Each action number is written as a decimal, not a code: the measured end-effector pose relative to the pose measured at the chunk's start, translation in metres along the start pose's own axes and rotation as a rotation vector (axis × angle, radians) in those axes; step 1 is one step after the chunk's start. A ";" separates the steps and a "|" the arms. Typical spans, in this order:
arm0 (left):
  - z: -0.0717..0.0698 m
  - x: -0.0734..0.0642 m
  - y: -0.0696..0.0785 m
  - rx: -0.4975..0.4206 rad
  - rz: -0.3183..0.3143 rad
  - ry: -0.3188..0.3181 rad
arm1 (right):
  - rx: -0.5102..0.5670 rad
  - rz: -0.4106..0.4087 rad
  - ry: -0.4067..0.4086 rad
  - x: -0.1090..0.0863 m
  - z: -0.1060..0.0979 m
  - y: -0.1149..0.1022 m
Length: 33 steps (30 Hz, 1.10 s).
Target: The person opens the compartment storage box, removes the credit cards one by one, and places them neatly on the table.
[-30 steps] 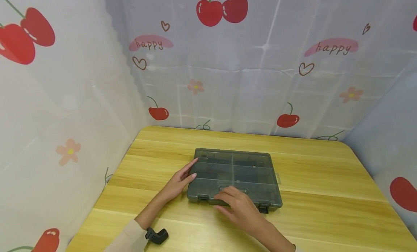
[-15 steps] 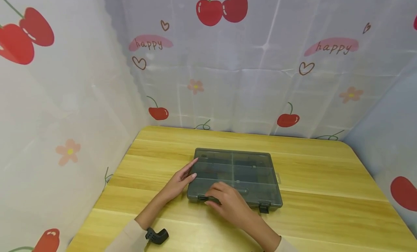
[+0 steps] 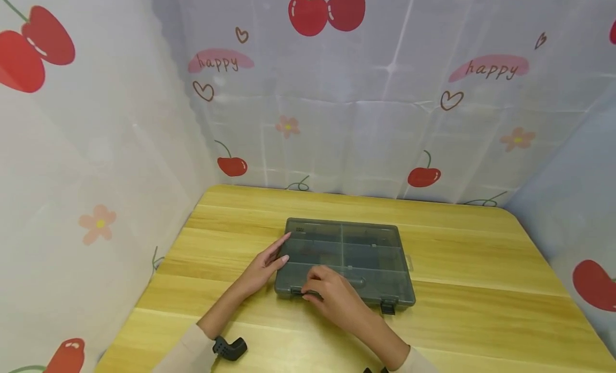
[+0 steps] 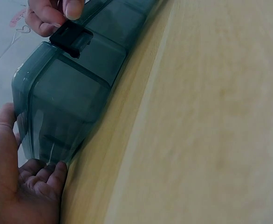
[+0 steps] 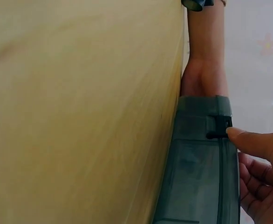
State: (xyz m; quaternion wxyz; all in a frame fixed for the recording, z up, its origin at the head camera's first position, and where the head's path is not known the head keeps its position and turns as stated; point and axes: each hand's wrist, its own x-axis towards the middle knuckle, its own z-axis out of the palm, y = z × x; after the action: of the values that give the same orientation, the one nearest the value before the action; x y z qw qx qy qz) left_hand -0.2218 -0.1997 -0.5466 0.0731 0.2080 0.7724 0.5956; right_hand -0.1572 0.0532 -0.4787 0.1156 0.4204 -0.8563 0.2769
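A flat, clear grey plastic compartment box (image 3: 308, 250) lies on the table with its lid down. My left hand (image 3: 260, 271) holds its left side, thumb on the lid's edge; in the left wrist view the lower fingers (image 4: 45, 175) curl against the side wall. My right hand (image 3: 332, 295) pinches the black left front latch (image 4: 71, 38); its thumb tip presses on that latch in the right wrist view. The right front latch (image 3: 387, 307) sticks out from the box's front. Through the lid, dividers and some darker shapes show inside the box.
The wood-grain table (image 3: 481, 303) extends around the box. Behind it and at both sides hang pale curtains (image 3: 337, 137) printed with cherries, hearts and flowers. A black wrist device (image 3: 230, 349) sits by the left sleeve; a small clear loop (image 3: 409, 263) juts from the box's right side.
My right hand has moved left along the box's front edge from near its middle to the left latch. My left hand and the box stay in place.
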 end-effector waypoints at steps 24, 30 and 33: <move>0.002 -0.001 -0.001 -0.011 -0.011 0.005 | 0.143 0.070 0.047 0.000 0.007 0.003; 0.002 0.000 0.000 -0.012 -0.006 0.003 | 0.190 0.104 0.055 0.000 0.005 0.002; 0.002 0.000 0.001 -0.002 -0.002 0.007 | 0.202 0.115 0.057 0.000 0.004 0.001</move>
State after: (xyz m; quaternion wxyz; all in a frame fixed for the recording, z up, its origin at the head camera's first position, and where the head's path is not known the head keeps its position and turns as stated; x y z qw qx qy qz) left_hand -0.2214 -0.1980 -0.5465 0.0715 0.2050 0.7723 0.5971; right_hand -0.1580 0.0511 -0.4824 0.0807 0.3719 -0.8432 0.3798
